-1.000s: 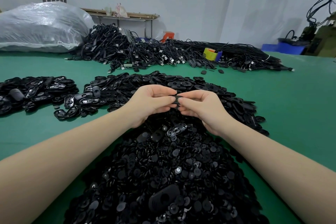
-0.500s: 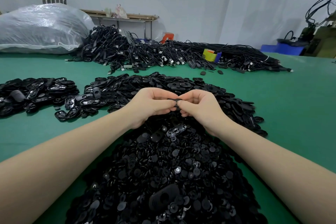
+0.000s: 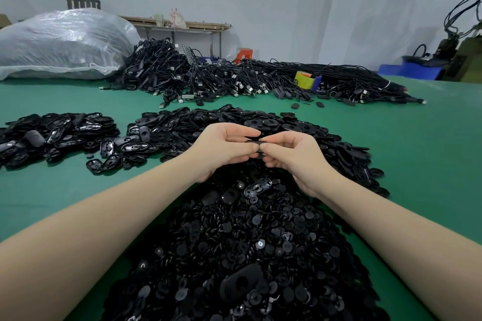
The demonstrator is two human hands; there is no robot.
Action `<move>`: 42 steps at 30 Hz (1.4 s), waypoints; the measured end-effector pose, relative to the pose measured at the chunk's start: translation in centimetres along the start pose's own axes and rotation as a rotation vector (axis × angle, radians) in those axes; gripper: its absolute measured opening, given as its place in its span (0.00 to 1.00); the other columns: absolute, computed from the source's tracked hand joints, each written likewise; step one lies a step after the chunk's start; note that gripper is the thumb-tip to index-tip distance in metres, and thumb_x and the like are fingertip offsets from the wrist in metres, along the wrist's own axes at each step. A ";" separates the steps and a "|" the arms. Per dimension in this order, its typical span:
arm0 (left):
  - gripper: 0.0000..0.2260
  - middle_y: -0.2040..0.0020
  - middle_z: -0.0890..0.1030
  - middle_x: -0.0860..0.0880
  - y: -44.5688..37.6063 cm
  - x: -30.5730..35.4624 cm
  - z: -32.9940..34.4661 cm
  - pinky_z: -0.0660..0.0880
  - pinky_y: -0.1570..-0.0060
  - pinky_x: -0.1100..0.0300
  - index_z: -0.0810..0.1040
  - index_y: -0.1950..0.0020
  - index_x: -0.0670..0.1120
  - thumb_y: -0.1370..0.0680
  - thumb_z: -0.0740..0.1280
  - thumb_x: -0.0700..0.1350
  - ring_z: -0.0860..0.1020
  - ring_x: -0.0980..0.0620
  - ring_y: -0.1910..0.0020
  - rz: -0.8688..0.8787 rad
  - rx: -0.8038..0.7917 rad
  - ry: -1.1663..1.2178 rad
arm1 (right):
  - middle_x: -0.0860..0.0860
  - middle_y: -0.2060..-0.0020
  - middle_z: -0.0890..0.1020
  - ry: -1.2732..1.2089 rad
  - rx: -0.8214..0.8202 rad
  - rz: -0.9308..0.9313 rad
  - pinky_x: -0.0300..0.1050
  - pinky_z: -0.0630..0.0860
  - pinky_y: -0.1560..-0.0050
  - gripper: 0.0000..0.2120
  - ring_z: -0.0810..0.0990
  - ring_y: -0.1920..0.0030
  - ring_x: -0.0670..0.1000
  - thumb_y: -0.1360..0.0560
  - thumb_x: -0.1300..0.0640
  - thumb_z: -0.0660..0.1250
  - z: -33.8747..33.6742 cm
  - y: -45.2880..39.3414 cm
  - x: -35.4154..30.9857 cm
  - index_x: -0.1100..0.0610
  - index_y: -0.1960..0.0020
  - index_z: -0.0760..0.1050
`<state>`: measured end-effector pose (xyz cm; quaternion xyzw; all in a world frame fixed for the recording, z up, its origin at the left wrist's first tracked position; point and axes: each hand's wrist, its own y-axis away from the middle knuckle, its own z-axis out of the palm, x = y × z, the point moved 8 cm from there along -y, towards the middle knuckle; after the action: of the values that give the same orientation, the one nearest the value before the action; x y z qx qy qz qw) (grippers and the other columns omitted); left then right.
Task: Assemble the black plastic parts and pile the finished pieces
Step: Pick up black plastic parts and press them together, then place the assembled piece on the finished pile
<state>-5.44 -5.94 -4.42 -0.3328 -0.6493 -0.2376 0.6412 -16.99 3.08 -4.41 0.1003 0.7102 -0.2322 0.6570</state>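
Part [image 3: 257,141] sits pinched between my two hands, held up over the middle of the surface [image 3: 417,154], above the near heap. My left hand [image 3: 227,150] curls its fingers and thumb round the part's left end; my right hand [image 3: 289,154] pinches the right end with thumb and forefinger, so each grip is closed on it with the thumbs nearly meeting. Most of the part is hidden by my fingers, so I cannot tell whether the two pieces are already seated together.

As for progress, I judge it early. A small pile [image 3: 60,135] off to my left looks like finished ovals, while the far heap [image 3: 234,122] of oval shells and the near heap [image 3: 247,255] of small round discs are both much larger, so most of the work seems left. This one is not yet on the pile.

What shows of the part is a thin dark strip running left to right between my hands, roughly level. I take that as its long axis, seen nearly edge on; which face is up I cannot tell.
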 end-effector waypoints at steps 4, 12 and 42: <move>0.10 0.53 0.87 0.48 -0.1 0.4 -0.1 0.79 0.59 0.67 0.84 0.50 0.50 0.25 0.73 0.35 0.86 0.52 0.55 0.013 -0.004 -0.047 | 0.51 0.69 0.83 -0.025 0.006 -0.001 0.37 0.79 0.64 0.04 0.81 0.68 0.45 0.26 0.67 0.71 -0.1 0.0 0.1 0.62 0.53 0.82; 0.14 0.64 0.85 0.56 -0.1 2.3 -0.4 0.76 0.62 0.69 0.84 0.53 0.56 0.26 0.73 0.35 0.80 0.60 0.65 0.109 -0.011 -0.277 | 0.52 0.65 0.85 -0.091 0.063 -0.014 0.39 0.80 0.60 0.05 0.84 0.63 0.49 0.24 0.61 0.70 -0.3 -0.2 0.1 0.56 0.56 0.84; 0.09 0.52 0.84 0.46 -0.4 2.1 -6.7 0.79 0.62 0.67 0.82 0.46 0.46 0.23 0.68 0.35 0.83 0.57 0.64 -0.003 0.368 0.283 | 0.50 0.68 0.84 -0.106 0.175 -0.026 0.37 0.79 0.62 0.11 0.83 0.64 0.47 0.22 0.57 0.68 -1.3 -0.2 0.0 0.50 0.61 0.86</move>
<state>-1.15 -10.88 -1.87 -0.1727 -0.5859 -0.1603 0.7754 -18.26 3.50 -4.30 0.1357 0.6526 -0.3070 0.6793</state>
